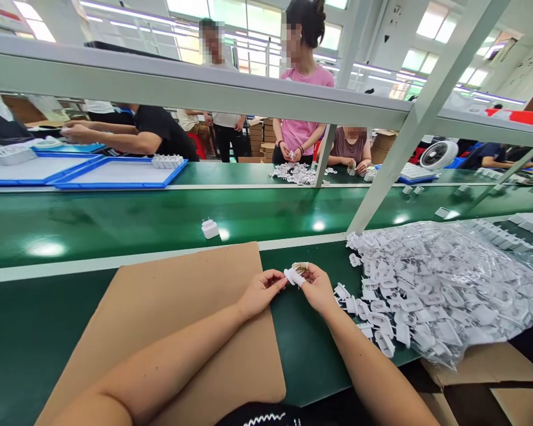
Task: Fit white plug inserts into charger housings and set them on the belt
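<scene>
A small white plastic plug part (290, 276) is between my two hands, over the green bench just past the cardboard's right edge. My right hand (318, 288) is closed around it, with pale coverings on some fingertips. Thumb and fingers of my left hand (263, 290) pinch together at the part's left end; the exact contact is too small to make out. Under my left forearm lies a flat sheet of brown cardboard (182, 319). Loose white plug parts (382, 319) spill out beside my right forearm.
A clear plastic bag (453, 278) full of white parts lies at right, above an open carton (488, 367). One white charger (210, 228) sits on the green conveyor belt (128, 213). A slanted metal post (395, 148) and a shelf rail (204, 89) stand ahead. Co-workers are beyond.
</scene>
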### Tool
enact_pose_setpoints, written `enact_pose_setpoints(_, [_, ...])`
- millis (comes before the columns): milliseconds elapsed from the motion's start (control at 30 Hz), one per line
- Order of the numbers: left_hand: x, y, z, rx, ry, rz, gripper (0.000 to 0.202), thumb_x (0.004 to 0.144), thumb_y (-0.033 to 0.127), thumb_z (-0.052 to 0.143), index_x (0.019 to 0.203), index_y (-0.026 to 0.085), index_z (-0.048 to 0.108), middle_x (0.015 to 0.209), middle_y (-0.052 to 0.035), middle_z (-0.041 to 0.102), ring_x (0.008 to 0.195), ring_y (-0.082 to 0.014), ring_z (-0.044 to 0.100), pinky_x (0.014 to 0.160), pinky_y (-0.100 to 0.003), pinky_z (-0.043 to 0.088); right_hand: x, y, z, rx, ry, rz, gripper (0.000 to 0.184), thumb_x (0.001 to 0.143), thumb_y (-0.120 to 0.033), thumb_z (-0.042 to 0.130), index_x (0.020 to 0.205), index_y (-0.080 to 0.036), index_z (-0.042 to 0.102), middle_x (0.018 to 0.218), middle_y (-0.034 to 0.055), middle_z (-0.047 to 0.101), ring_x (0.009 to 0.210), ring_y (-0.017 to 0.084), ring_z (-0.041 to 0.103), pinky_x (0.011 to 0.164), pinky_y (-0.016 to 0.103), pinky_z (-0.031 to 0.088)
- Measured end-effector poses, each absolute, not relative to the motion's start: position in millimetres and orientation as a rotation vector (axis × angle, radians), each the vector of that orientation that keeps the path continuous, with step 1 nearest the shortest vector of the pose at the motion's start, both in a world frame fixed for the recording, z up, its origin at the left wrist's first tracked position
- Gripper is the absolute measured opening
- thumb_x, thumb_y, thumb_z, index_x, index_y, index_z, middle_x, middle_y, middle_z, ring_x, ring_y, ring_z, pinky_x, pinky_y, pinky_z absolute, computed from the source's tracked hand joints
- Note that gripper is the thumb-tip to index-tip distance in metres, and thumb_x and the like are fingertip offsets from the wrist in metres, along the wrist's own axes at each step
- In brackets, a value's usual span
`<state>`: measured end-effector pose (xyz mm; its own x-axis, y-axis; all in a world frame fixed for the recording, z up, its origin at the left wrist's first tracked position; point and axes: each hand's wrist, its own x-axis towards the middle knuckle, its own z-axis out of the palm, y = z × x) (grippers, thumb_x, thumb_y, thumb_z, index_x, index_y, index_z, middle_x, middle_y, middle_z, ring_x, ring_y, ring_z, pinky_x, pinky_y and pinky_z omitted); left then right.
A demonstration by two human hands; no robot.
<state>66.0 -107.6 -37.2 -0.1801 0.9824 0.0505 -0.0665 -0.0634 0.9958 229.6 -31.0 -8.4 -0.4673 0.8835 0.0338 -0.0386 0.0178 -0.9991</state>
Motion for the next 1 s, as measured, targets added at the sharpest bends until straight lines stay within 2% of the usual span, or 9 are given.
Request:
enact_pose_setpoints(367, [64.9, -108.8, -35.8, 1.199, 1.261, 1.439, 0.030, 0.080, 0.047, 0.077, 0.081, 0.017, 0.072, 0.078, -0.0041, 0.070, 0.073, -0.0161, 0.060, 0.070, -0.028, 0.046, 228.4, -31.8, -8.6, -0.881, -1.665, 1.540, 0.045, 0.062, -0.050, 0.089, 0.093, -0.021, 0.074, 0.089, 0.0067, 0.080, 0.080, 0.022, 0.074, 0.076, 0.036, 0.061])
enact_pose_setpoints(733, [64.7, -108.9, -35.7, 1.252, 1.328, 1.437, 0.018, 0.078, 0.035, 0.074, 0.078, 0.017, 0.073, 0.078, -0.0050, 0.072, 0.075, -0.0178, 0.063, 0.071, -0.029, 0.049, 229.6, -31.1, -12.0, -0.883, -1.669, 1.553, 0.044, 0.062, -0.047, 0.089, 0.092, -0.019, 0.073, 0.088, 0.0071, 0.078, 0.078, 0.021, 0.073, 0.076, 0.036, 0.060])
enact_pose_setpoints(1000, [66.0, -107.8, -40.0, 1.274, 1.413, 1.470, 0.015, 0.074, 0.033, 0.072, 0.073, 0.018, 0.072, 0.074, -0.0043, 0.070, 0.071, -0.0171, 0.061, 0.067, -0.028, 0.046, 229.9, -35.1, -7.3, -0.876, -1.710, 1.464, 0.040, 0.066, -0.049, 0.087, 0.091, -0.021, 0.073, 0.090, 0.0073, 0.079, 0.080, 0.023, 0.074, 0.081, 0.039, 0.061])
